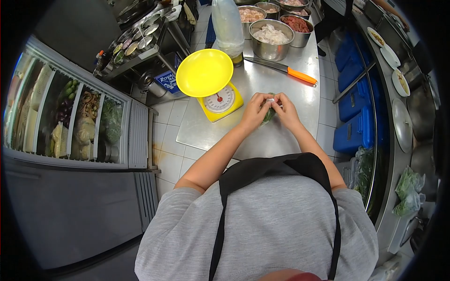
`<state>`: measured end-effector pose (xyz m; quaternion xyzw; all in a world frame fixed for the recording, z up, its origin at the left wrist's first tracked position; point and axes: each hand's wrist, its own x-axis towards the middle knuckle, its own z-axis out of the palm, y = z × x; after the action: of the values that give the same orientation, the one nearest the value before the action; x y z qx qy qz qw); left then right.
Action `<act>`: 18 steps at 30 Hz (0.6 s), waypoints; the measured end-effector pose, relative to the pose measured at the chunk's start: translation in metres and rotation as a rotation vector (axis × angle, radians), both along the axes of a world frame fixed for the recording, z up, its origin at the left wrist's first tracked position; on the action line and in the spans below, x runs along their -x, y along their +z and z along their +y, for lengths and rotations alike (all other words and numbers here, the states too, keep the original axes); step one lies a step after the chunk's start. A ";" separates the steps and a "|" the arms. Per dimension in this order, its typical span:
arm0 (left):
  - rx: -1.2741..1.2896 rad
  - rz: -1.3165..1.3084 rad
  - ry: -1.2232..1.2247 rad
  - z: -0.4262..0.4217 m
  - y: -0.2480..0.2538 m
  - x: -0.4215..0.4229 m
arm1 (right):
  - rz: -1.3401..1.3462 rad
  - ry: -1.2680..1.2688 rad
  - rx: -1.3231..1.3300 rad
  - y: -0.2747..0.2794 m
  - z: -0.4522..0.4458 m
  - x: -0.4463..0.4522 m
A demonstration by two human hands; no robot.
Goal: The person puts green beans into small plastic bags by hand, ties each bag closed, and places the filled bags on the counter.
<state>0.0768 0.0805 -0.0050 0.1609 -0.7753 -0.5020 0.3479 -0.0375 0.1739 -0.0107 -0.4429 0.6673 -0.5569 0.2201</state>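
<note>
Over the steel table (197, 130), my left hand (255, 110) and my right hand (285, 110) meet at the top of a small clear plastic bag (267, 116) with green leaves in it. The fingers of both hands pinch the bag's gathered top. To the left of my hands stands a yellow scale (220, 102) with a round yellow pan (205, 72). Beyond my hands, a knife with an orange handle (302, 77) lies on the table.
Steel pots (272, 49) of pale and red meat stand at the table's far end, beside a tall plastic-covered container (228, 28). An open-fronted fridge (79, 117) is at left. Blue bins (355, 129) and a counter with plates (390, 57) line the right. A person in dark clothes (333, 16) stands beyond.
</note>
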 end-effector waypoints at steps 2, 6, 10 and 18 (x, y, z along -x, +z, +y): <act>0.023 -0.023 -0.047 -0.004 0.000 -0.006 | -0.065 0.069 -0.022 0.002 0.001 0.000; 0.052 -0.034 -0.021 -0.007 -0.002 -0.003 | -0.136 0.125 -0.008 -0.002 0.003 0.000; 0.087 -0.033 0.105 -0.003 -0.009 0.002 | -0.026 0.123 -0.021 0.002 0.004 -0.005; 0.061 -0.192 0.070 -0.012 0.000 -0.011 | 0.618 0.064 -0.090 0.020 0.008 -0.017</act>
<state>0.0880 0.0684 -0.0050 0.2246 -0.8139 -0.4480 0.2938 -0.0209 0.1820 0.0093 -0.6018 0.7123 -0.3587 0.0433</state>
